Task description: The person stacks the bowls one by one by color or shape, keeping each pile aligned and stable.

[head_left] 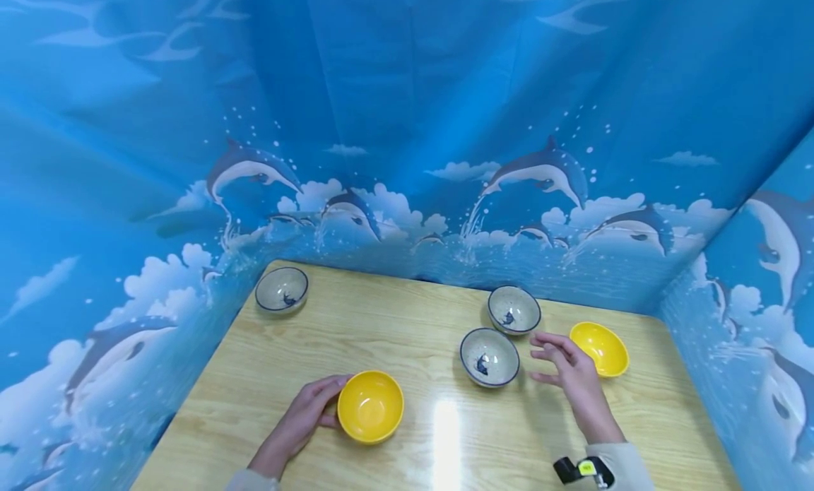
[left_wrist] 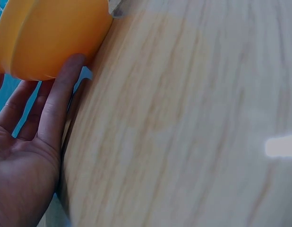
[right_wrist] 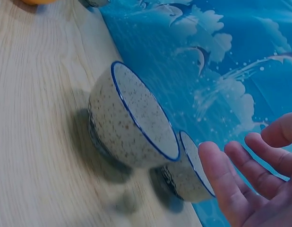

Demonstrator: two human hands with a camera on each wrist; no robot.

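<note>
My left hand [head_left: 310, 410] holds a yellow bowl [head_left: 371, 407] by its left side, near the table's front. In the left wrist view the fingers [left_wrist: 58, 106] lie along the outer wall of that yellow bowl [left_wrist: 56, 38], with the thumb partly out of frame. My right hand [head_left: 572, 376] hovers with spread, relaxed fingers and nothing in them. Just left of it are two speckled grey bowls with blue rims, a nearer one [head_left: 490, 357] and a farther one [head_left: 514, 310]. Its fingers overlap the farther speckled bowl [right_wrist: 186, 177] in the right wrist view.
A second yellow bowl [head_left: 600, 349] sits right of my right hand. Another speckled grey bowl [head_left: 282, 290] stands at the table's back left corner. The wooden table [head_left: 381, 307] backs onto a blue dolphin-print sheet [head_left: 407, 159], which also rises along both sides.
</note>
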